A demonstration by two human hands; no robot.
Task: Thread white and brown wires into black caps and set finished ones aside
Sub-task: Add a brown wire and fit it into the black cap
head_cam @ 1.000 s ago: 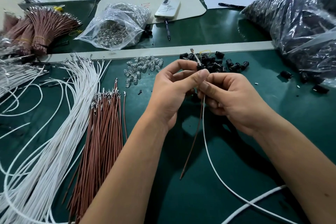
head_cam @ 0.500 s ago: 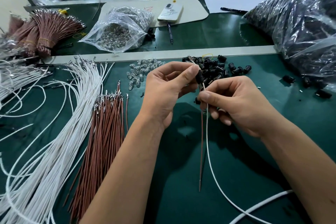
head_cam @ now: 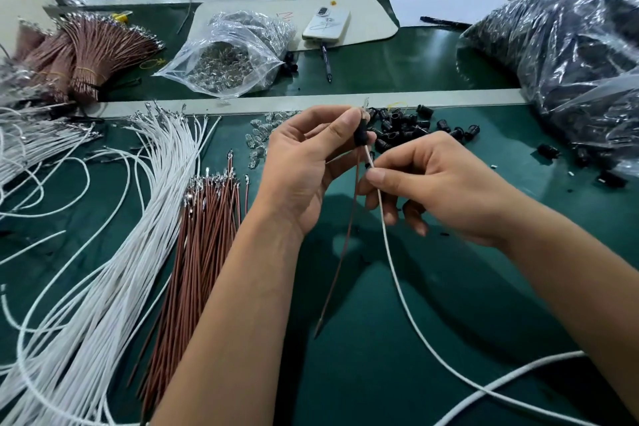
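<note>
- The left hand is raised over the green worktop, its thumb and fingers curled round a black cap and pinching it upright.
- A brown wire and a white wire both come out of the bottom of that cap; a small metal tip pokes out of its top.
- The right hand sits just below and to the right of the cap, thumb and forefinger pinching the white wire close under it, the other fingers curled loosely beneath.
- The brown wire hangs free from the cap, its far end down near the worktop; the white wire runs on toward me and crosses another white strand.
- Just behind the cap lies a loose heap of black caps on the worktop.
- To the left of the cap there is a scatter of small clear bulbs, then a bunch of brown wires, and farther left a wide sheaf of white wires.
- Behind the cap, past a pale strip, lie a clear bag of bulbs and a white phone; a big dark plastic bag fills the right.
</note>
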